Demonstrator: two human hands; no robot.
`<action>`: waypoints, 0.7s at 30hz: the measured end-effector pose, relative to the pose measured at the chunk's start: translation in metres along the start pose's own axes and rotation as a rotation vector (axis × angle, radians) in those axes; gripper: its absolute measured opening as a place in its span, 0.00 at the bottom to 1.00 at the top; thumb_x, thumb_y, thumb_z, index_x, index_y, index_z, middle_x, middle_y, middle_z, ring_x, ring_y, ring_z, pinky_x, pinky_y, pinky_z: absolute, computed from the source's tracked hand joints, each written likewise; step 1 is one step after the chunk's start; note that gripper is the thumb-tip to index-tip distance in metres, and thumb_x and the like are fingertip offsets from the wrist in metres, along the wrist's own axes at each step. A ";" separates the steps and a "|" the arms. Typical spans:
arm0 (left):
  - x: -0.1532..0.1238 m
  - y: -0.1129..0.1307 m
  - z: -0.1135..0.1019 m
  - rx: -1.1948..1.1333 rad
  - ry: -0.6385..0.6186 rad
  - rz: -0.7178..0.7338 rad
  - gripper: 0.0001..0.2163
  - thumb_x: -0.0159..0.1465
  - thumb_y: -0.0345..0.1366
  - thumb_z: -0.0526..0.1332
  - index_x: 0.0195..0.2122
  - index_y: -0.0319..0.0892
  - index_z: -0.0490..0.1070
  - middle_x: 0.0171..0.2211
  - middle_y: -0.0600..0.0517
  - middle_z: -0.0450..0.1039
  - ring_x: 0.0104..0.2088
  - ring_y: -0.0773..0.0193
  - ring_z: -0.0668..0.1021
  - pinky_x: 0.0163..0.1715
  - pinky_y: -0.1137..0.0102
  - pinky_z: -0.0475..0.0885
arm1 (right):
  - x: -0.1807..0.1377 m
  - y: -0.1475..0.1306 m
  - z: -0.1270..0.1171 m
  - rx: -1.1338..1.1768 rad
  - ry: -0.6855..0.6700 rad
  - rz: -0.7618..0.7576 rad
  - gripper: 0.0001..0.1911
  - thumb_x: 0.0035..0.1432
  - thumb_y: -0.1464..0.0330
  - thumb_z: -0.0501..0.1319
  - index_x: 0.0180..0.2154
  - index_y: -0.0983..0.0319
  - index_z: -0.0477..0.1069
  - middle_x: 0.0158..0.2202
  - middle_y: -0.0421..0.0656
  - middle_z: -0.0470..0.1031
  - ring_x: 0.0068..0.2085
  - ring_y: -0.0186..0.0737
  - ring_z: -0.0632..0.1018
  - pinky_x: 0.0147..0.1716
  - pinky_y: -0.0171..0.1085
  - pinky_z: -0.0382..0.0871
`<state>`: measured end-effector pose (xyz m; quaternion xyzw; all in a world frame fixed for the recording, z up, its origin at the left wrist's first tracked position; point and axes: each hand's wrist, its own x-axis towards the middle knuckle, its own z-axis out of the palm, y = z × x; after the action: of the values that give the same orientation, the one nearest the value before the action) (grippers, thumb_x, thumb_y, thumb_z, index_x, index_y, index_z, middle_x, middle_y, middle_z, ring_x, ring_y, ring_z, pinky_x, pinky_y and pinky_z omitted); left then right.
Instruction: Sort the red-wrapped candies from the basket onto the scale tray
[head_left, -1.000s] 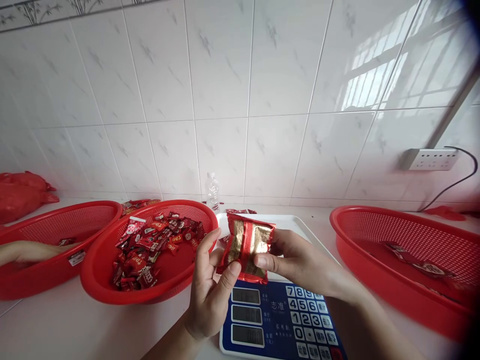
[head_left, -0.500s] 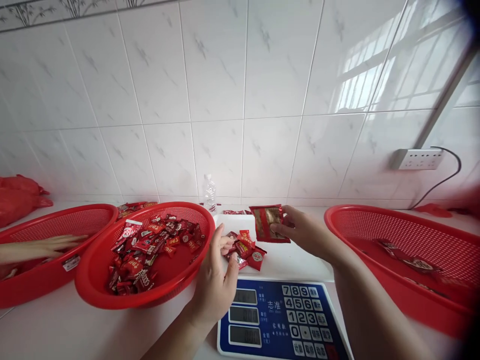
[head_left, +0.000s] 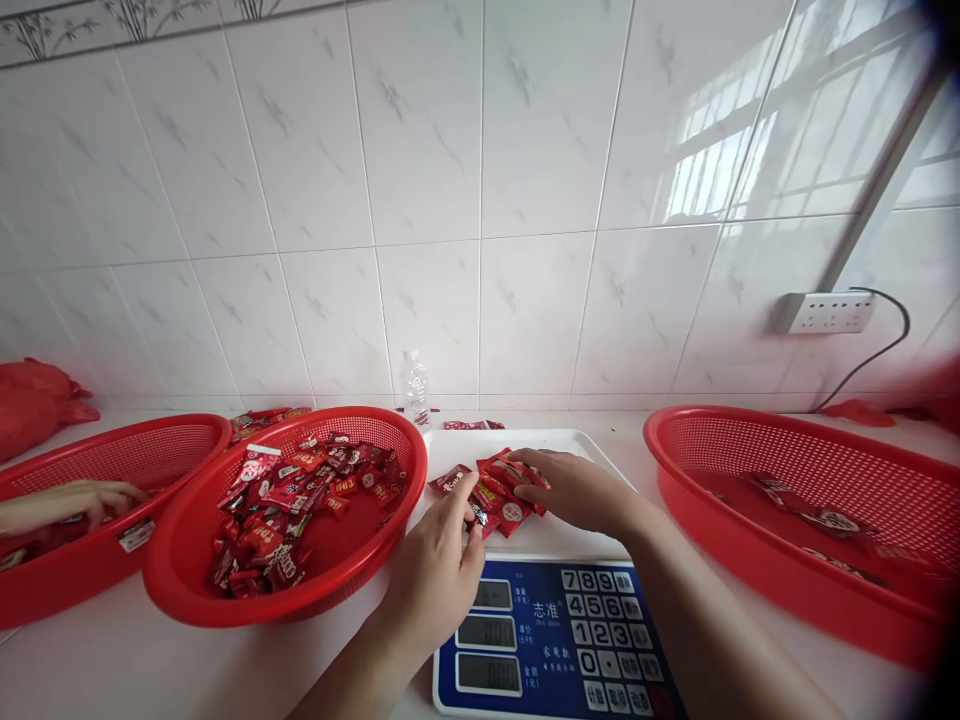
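Observation:
My right hand (head_left: 574, 490) lies palm down on the white pan (head_left: 585, 540) of a blue digital scale (head_left: 555, 640), fingers closed over a red and gold packet (head_left: 504, 468) that rests on a small heap of red wrapped candies (head_left: 504, 512). My left hand (head_left: 439, 565) reaches in from the left, fingertips pinched together at a small dark candy (head_left: 478, 515) on the edge of that heap. Just left of my left hand stands a red mesh basket (head_left: 225, 600) holding several red wrapped candies (head_left: 292, 500).
Another red basket (head_left: 112, 560) at far left has another person's hand (head_left: 67, 500) in it. A large red basket (head_left: 787, 600) with a few packets stands at right. A clear bottle (head_left: 416, 385), a red bag (head_left: 37, 400) and a wall power strip (head_left: 825, 312) line the tiled back wall.
My right hand has carried the red and gold packet from chest height down onto the scale pan. My left hand let go of it and moved to the candy heap.

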<state>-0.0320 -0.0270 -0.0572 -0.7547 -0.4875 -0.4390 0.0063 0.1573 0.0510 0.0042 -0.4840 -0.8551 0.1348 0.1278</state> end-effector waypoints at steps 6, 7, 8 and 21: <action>-0.002 -0.002 0.002 -0.050 -0.005 -0.038 0.24 0.63 0.28 0.51 0.61 0.45 0.54 0.37 0.47 0.74 0.36 0.59 0.78 0.35 0.65 0.76 | -0.006 -0.018 -0.002 0.056 0.000 -0.228 0.20 0.58 0.65 0.57 0.53 0.57 0.68 0.54 0.47 0.70 0.56 0.48 0.68 0.53 0.46 0.62; -0.002 -0.002 0.002 -0.063 0.008 -0.034 0.24 0.64 0.27 0.51 0.62 0.46 0.53 0.38 0.47 0.74 0.37 0.59 0.78 0.36 0.65 0.76 | -0.007 -0.023 0.001 0.056 -0.016 -0.266 0.21 0.58 0.64 0.58 0.53 0.56 0.68 0.55 0.46 0.69 0.58 0.49 0.65 0.55 0.47 0.60; -0.002 -0.002 0.003 -0.080 0.035 -0.030 0.24 0.64 0.27 0.50 0.62 0.46 0.52 0.39 0.46 0.73 0.38 0.59 0.77 0.37 0.64 0.75 | -0.007 -0.027 0.005 0.049 -0.028 -0.290 0.22 0.58 0.62 0.59 0.54 0.55 0.67 0.56 0.46 0.68 0.60 0.51 0.62 0.57 0.49 0.58; 0.000 -0.003 -0.003 -0.274 0.397 0.055 0.21 0.68 0.29 0.49 0.62 0.47 0.48 0.45 0.44 0.68 0.47 0.60 0.74 0.46 0.62 0.72 | 0.002 -0.041 0.037 0.025 -0.018 -0.364 0.18 0.64 0.59 0.50 0.52 0.50 0.71 0.56 0.40 0.70 0.63 0.52 0.58 0.61 0.56 0.42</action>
<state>-0.0360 -0.0271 -0.0565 -0.6603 -0.3920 -0.6405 0.0116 0.1115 0.0284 -0.0159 -0.3182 -0.9280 0.1244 0.1484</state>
